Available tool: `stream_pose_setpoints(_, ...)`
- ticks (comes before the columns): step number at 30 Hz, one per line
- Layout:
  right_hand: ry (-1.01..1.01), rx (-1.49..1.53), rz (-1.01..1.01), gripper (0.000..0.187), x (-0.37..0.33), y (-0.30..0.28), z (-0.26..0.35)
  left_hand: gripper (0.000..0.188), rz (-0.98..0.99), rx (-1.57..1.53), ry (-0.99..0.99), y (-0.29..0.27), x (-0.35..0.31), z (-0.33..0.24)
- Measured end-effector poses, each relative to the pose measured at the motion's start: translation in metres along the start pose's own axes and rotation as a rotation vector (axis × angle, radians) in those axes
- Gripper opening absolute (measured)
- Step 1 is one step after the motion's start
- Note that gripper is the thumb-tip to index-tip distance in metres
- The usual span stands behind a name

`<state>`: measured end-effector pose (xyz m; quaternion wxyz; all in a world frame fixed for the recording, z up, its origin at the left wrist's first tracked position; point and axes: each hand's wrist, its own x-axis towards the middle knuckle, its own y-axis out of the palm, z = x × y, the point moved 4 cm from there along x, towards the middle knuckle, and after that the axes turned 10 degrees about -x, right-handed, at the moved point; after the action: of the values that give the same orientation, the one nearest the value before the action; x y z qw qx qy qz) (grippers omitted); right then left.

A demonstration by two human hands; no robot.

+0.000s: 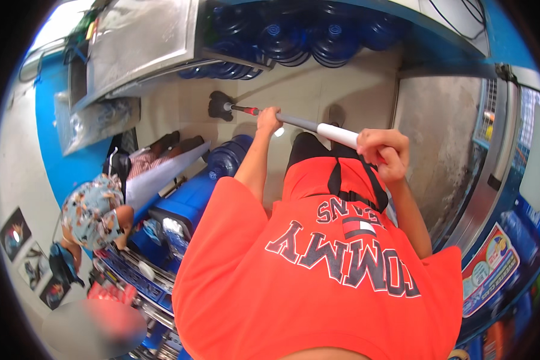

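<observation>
A long-handled mop slants across the upper middle of the view, its dark head down on the tiled floor. My left hand is wrapped round the grey part of the handle, just past a red section. Higher up the pole, my right hand grips the end of the white sleeve with curled fingers. Both forearms reach forward past my red shirt. The underside of the mop head is hidden.
Several large blue water bottles stand under a counter ahead, beside a metal cabinet. Another blue bottle is left of my legs. A person in a flowered top sits at the left. A metal-framed door is at the right.
</observation>
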<state>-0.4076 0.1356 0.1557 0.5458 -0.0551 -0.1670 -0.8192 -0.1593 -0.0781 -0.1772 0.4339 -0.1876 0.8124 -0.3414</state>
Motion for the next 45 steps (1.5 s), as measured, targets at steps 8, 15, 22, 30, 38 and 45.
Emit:
stream_pose_setpoints(8,0.054,-0.522,-0.437,0.029,-0.072,-0.102,0.142,0.029,0.281,-0.092,0.548,0.037,-0.023,-0.199)
stream_pose_setpoints(15,0.105,-0.758,-0.683,0.031,-0.193,0.007,0.302,0.028,0.700,-0.227,0.997,0.104,-0.131,-0.331)
stream_pose_setpoints(22,0.076,-1.085,-1.033,0.034,-0.198,0.178,0.229,0.018,0.760,-0.217,1.214,0.145,-0.153,-0.329)
stream_pose_setpoints(30,-0.076,-0.946,-1.342,0.032,-0.258,0.293,0.261,0.026,0.945,0.142,1.439,0.156,-0.265,-0.243)
stream_pose_setpoints(38,-0.128,-0.976,-1.452,0.033,-0.308,0.350,0.261,0.035,1.643,0.383,1.397,0.168,-0.332,-0.146)
stream_pose_setpoints(45,-0.220,-1.058,-1.414,0.029,-0.349,0.375,0.251,0.026,1.598,0.575,1.441,0.162,-0.347,-0.133)
